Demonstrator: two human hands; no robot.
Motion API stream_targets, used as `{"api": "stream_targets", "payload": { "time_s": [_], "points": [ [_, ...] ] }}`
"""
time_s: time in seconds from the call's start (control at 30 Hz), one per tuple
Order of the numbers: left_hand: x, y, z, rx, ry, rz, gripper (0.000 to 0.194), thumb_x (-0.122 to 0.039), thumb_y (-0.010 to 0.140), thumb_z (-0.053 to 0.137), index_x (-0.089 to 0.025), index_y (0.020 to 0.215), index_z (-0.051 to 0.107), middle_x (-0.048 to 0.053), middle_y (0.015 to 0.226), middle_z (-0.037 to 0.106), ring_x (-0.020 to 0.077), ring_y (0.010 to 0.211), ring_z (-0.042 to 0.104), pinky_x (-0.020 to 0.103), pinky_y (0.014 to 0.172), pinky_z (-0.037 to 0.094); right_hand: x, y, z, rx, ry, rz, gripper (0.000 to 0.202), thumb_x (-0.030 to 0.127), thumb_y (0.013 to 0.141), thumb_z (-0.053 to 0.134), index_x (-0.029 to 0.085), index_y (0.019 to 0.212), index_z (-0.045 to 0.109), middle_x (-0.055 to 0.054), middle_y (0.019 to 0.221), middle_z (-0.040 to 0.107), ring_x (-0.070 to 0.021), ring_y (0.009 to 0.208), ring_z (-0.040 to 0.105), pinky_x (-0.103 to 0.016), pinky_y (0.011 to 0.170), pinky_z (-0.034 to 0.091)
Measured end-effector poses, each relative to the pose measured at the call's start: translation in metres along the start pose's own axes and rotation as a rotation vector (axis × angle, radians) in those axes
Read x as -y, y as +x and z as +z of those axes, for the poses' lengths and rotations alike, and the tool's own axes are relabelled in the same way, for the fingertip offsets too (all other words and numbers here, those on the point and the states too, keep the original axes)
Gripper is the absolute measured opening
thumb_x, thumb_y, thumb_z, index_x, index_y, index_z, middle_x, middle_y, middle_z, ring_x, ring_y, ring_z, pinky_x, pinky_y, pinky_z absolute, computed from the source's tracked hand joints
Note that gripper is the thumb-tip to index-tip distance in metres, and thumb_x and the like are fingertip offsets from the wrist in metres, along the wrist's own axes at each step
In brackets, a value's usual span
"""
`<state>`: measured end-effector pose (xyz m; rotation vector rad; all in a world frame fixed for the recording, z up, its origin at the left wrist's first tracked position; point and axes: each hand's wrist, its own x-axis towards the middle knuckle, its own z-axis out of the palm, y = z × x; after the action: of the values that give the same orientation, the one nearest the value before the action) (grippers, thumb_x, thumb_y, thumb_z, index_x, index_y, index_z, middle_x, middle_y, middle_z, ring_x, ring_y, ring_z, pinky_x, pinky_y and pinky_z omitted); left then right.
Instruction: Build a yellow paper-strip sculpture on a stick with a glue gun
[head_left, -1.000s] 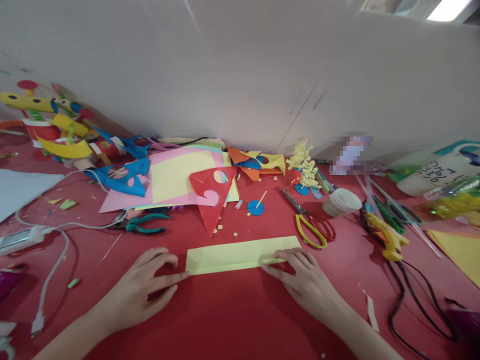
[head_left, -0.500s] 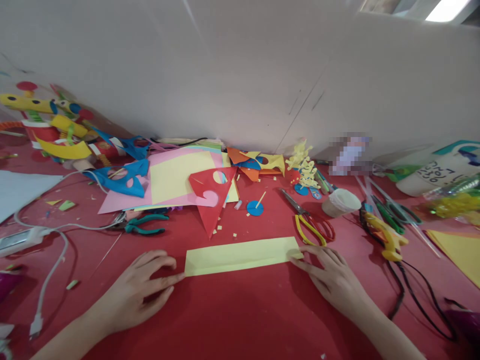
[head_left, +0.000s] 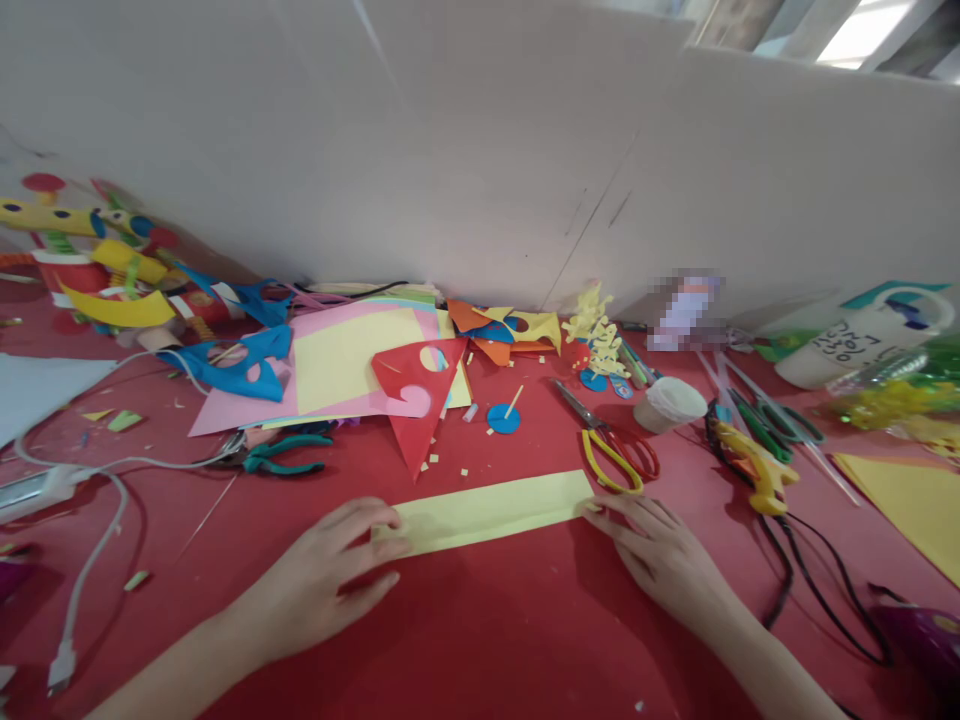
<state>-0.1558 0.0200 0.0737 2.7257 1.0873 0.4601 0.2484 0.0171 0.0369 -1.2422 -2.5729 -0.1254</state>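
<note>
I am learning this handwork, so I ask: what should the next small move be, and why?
Perhaps slide the left hand along the yellow strip, pressing: a lengthwise line shows there; this hand lies over one end, while the right hand touches the other.

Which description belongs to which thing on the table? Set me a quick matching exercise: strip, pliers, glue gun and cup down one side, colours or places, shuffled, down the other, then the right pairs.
Things:
1. strip
2. pliers
3. glue gun
4. cup

Descriptions:
A. white, farther from the person than the right hand
B. with a black cord
C. pale yellow, the left hand at one end and the right at the other
D. teal-handled

Pairs: 1-C, 2-D, 3-B, 4-A
</note>
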Motion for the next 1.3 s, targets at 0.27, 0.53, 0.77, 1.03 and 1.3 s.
{"api": "stream_targets", "payload": {
  "time_s": [0.27, 0.53, 0.77, 1.03, 1.3],
  "points": [
    [-0.004, 0.004, 0.009, 0.026, 0.013, 0.152, 0.030, -0.015, 0.084, 0.049, -0.023, 0.112, 0.058, 0.006, 0.104, 0.064, 0.0187, 0.102, 0.055, 0.033, 0.090, 0.047, -0.012, -0.015, -0.001, -0.010, -0.014, 0.059, 0.040, 0.013, 0.084, 0.041, 0.027, 0.118, 0.056, -0.007, 0.113, 0.059, -0.0195, 0.098, 0.056, -0.035, 0.079, 0.046],
    [-0.006, 0.009, 0.012, 0.007, -0.123, 0.079, 0.025, -0.011, 0.085, 0.047, -0.022, 0.102, 0.061, 0.007, 0.096, 0.061, 0.0180, 0.096, 0.054, 0.030, 0.083, 0.047, 0.017, 0.031, -0.015, -0.195, 0.264, 0.253, 0.025, 0.018, 0.086, 0.044, 0.021, 0.104, 0.062, -0.008, 0.097, 0.064, -0.0189, 0.090, 0.058, -0.034, 0.079, 0.047],
    [-0.008, 0.018, 0.010, 0.078, -0.331, -0.040, 0.030, -0.010, 0.086, 0.044, -0.023, 0.111, 0.054, 0.007, 0.096, 0.061, 0.0171, 0.090, 0.054, 0.028, 0.078, 0.046, 0.081, 0.104, -0.011, 0.331, 0.449, 0.045, 0.033, 0.032, 0.075, 0.066, 0.023, 0.107, 0.060, -0.004, 0.100, 0.065, -0.0213, 0.094, 0.056, -0.037, 0.086, 0.041],
    [-0.005, 0.034, -0.019, -0.049, -0.695, -0.358, 0.025, -0.022, 0.080, 0.052, -0.024, 0.102, 0.062, 0.002, 0.077, 0.061, 0.0144, 0.071, 0.057, 0.024, 0.069, 0.047, 0.078, 0.125, -0.050, 0.376, 0.734, 0.120, 0.008, 0.013, 0.078, 0.054, 0.019, 0.079, 0.059, 0.000, 0.081, 0.061, -0.0119, 0.073, 0.056, -0.021, 0.065, 0.041],
    [-0.019, 0.103, -0.059, -0.390, -1.509, -0.395, 0.060, -0.065, 0.066, 0.057, -0.019, 0.106, 0.061, 0.010, 0.101, 0.066, 0.0289, 0.099, 0.058, 0.040, 0.086, 0.045, 0.058, 0.130, -0.099, 0.098, 1.098, 0.349, 0.015, 0.035, 0.083, 0.052, 0.021, 0.081, 0.048, 0.003, 0.074, 0.049, -0.0101, 0.065, 0.048, -0.020, 0.057, 0.039]
  ]
}}
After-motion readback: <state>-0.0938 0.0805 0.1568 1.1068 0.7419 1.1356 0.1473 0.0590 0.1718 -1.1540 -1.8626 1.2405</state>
